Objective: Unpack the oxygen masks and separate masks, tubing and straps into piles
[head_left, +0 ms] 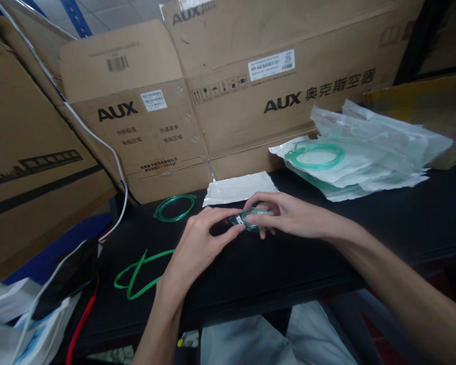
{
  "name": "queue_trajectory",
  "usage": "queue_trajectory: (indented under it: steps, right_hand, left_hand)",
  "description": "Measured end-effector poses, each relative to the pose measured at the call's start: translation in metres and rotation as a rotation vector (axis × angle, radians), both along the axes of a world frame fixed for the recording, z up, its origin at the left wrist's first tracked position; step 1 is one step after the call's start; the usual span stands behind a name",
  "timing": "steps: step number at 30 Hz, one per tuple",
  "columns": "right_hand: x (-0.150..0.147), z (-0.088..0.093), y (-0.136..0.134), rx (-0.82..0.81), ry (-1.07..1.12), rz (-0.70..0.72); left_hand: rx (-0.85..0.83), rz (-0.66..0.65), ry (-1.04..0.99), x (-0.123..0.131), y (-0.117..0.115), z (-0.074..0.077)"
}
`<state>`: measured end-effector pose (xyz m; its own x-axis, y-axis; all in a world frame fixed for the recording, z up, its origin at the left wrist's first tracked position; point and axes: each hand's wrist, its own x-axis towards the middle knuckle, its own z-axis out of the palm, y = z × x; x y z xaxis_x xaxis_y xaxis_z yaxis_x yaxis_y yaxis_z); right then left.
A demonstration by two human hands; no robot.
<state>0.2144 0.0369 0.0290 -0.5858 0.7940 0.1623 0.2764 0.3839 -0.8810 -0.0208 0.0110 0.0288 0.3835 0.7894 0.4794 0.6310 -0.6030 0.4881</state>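
Observation:
Both of my hands meet over the dark table, on a clear green plastic mask (254,212) with a silvery metal strip (239,219). My left hand (199,238) pinches its left end between thumb and forefinger, close to the strip. From the right, my right hand (283,214) grips the body of the mask with the thumb in front and the fingers around it, so part of it is hidden. A coil of green tubing (175,208) lies beyond my left hand. Nearer to me is a loose green strap (142,291), partly behind my left wrist.
A flat white packet (240,188) lies just behind my hands. At the back right, white and clear pouches (349,172) with green tubing are piled up. Cardboard boxes (228,116) wall off the back. A white cable (95,134), a black phone (66,279) and white boxes are at left.

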Motion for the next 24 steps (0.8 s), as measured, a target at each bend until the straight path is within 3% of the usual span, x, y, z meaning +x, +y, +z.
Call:
queue_trajectory:
  steps: [7, 15, 24]
  right_hand:
    - [0.001, -0.016, 0.009, 0.303, -0.303, -0.257]
    - [0.006, -0.034, 0.014, 0.326, -0.322, -0.162]
    - [0.007, -0.034, 0.015, 0.360, -0.355, -0.084]
  left_hand:
    - [-0.106, 0.056, 0.097, -0.017, -0.002, 0.011]
    - [-0.384, 0.060, 0.338, -0.050, 0.006, 0.004]
    - [-0.550, 0.006, 0.264, -0.053, -0.006, 0.003]
